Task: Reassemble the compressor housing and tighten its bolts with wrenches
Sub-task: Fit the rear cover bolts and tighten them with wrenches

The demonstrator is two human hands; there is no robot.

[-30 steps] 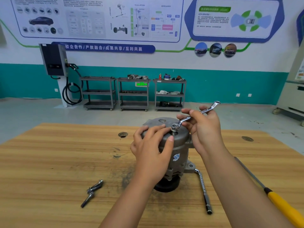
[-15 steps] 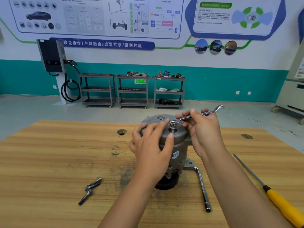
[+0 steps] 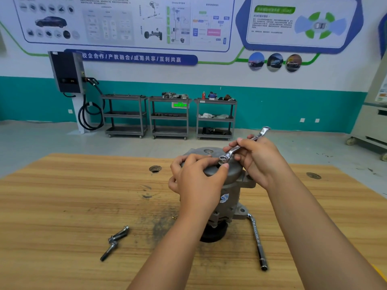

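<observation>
The grey compressor housing point(image 3: 232, 183) stands upright on the wooden table point(image 3: 62, 206), on its black pulley end. My left hand point(image 3: 196, 181) lies over the top cover, fingers spread across it, holding the housing. My right hand point(image 3: 257, 158) grips a silver ring wrench point(image 3: 240, 148) by the shaft. Its ring end sits over a bolt on the cover, just past my left fingertips. The wrench's other end sticks up to the back right.
Two loose bolts point(image 3: 115, 241) lie on the table at the front left. An L-shaped socket wrench point(image 3: 257, 243) lies right of the housing. A round hole point(image 3: 155, 168) is in the tabletop behind. Tool carts point(image 3: 169, 116) stand by the far wall.
The wrench handle has swung slightly, its free end moving up and to the right, with the ring end staying at the bolt. The camera has tilted a little. My left hand stays on the cover.
</observation>
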